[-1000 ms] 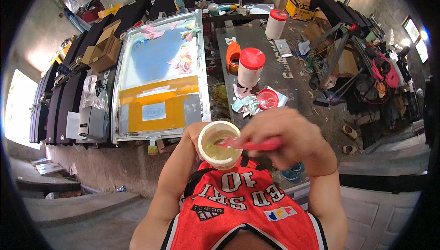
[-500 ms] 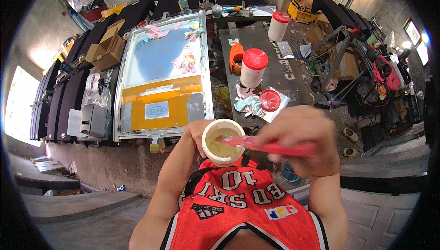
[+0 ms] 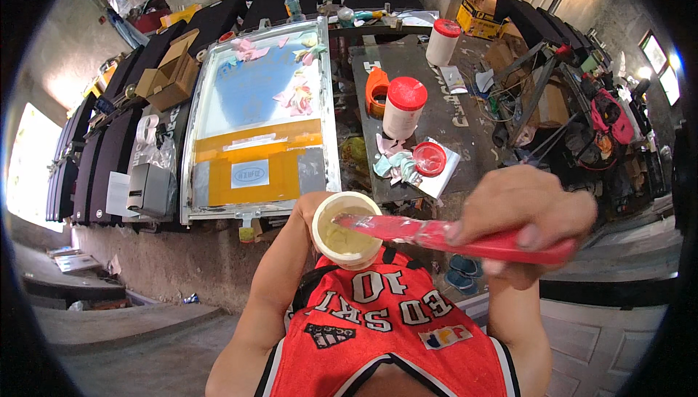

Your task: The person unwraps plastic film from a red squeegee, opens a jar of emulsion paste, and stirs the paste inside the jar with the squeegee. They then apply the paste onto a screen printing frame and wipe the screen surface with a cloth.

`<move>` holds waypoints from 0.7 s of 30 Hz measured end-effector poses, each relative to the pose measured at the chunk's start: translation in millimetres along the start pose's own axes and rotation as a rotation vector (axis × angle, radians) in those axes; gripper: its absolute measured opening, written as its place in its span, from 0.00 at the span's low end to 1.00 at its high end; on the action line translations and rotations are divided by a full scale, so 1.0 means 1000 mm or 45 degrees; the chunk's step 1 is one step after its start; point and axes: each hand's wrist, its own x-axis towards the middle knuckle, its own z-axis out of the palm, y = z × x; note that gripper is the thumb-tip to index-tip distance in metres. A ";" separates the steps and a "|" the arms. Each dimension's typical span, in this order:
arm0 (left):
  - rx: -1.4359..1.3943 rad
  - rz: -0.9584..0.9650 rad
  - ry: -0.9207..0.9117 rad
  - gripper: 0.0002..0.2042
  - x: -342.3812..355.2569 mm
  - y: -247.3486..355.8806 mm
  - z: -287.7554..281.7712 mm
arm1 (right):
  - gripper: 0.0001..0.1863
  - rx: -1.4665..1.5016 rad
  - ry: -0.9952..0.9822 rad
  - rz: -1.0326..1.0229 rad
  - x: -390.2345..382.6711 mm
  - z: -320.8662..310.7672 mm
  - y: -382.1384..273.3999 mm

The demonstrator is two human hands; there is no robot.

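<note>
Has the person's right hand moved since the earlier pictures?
Yes. The right hand has moved to the right, farther from the round red lid on the table.

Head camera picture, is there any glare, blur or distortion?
Head view: the left window is blown out to white, and the right-hand window glares; head view: the right hand looks slightly soft, perhaps from motion, while the white tub looks sharper; head view: straight edges bend toward the black border.

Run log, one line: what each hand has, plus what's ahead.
left hand: holds off-white tub | right hand: grips red spatula, tip at tub's mouth | ahead: framed panel, red-lidded container
</note>
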 end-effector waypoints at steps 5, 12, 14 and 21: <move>0.001 -0.005 -0.005 0.56 -0.001 0.001 0.001 | 0.09 0.050 0.191 -0.072 0.001 0.010 -0.001; 0.004 -0.010 0.000 0.56 -0.003 0.002 0.002 | 0.16 -0.093 -0.769 0.190 -0.004 0.023 0.049; 0.001 -0.012 0.004 0.56 -0.003 0.002 0.002 | 0.14 -0.044 -0.678 0.188 -0.003 0.016 0.045; 0.021 -0.006 0.005 0.56 -0.004 0.004 -0.001 | 0.16 0.112 -0.551 -0.165 0.011 -0.024 0.021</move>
